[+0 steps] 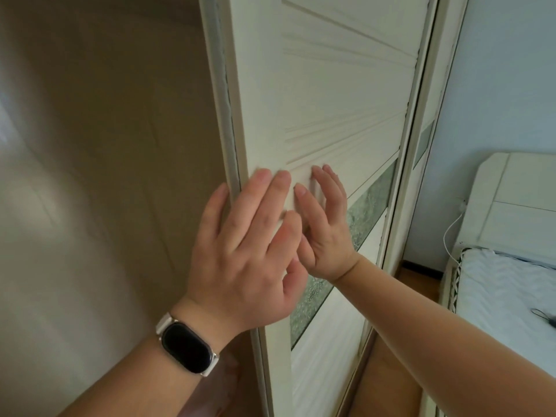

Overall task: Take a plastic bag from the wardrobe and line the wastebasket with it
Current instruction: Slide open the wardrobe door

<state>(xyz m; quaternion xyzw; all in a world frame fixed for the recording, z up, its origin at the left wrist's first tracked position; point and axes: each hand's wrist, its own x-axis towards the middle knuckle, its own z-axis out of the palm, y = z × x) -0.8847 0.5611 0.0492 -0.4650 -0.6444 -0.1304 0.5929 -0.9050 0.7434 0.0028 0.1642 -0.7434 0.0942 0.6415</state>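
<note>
Here, both hands are pressed flat against the white sliding wardrobe door (325,94). The left hand (249,251), a smartwatch (188,347) on its wrist, is spread at the door's edge; the right hand (326,224) lies just beside it. Each grip is open, fingers extended, nothing held. A bed (505,284) is seen at right.
</note>
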